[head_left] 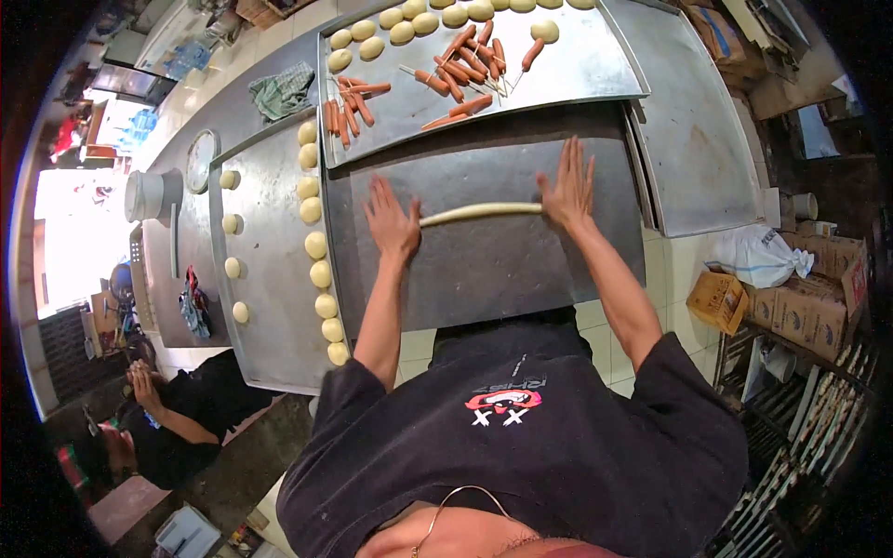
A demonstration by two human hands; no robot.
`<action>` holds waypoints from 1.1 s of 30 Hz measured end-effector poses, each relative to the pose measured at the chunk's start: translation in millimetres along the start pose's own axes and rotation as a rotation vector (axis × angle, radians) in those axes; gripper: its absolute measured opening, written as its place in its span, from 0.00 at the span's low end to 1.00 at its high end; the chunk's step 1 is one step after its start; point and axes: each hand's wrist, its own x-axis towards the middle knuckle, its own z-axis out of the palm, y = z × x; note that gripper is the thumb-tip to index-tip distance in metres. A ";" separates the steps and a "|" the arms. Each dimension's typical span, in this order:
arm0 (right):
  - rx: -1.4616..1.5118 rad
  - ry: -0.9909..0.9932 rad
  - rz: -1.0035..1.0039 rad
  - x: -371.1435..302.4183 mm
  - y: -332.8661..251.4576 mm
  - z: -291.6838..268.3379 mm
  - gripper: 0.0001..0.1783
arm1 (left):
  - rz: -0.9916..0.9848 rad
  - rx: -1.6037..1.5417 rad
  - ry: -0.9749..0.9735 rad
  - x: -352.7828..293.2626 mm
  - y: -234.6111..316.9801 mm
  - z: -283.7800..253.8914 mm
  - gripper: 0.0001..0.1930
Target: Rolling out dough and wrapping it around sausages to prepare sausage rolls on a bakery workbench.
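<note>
A long, thin dough rope (pixel 481 212) lies crosswise on the dark worktop (pixel 502 270) in front of me. My left hand (pixel 392 221) is flat at its left end, fingers stretched out and pointing away from me. At the right end rests my right hand (pixel 569 192), also flat with its fingers extended and thumb apart. The palms cover the tips of the rope. Just beyond my hands is a metal tray (pixel 400 126) holding sausages on sticks (pixel 465 63) in loose piles. Round dough balls (pixel 402 33) line that tray's far side.
To the left, another metal tray (pixel 274 307) carries more dough balls (pixel 316 245) in two columns. A green cloth (pixel 282 91) and a white tub (pixel 145 196) sit farther left. A bare metal tray (pixel 698 130) stands right. Another person (pixel 186 418) is at lower left; cardboard boxes (pixel 800 316) are at right.
</note>
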 end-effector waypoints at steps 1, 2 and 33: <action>-0.044 -0.098 -0.034 -26.2 0.3 -9.1 0.53 | 0.004 0.008 -0.079 -21.3 2.9 -3.4 0.42; -0.091 -0.194 -0.064 -57.2 0.7 -21.0 0.54 | 0.012 0.015 -0.159 -42.9 8.9 -8.7 0.41; 0.077 -0.087 -0.165 -112.7 -27.8 -48.5 0.36 | -0.725 -1.328 -0.289 -71.3 94.4 -83.6 0.09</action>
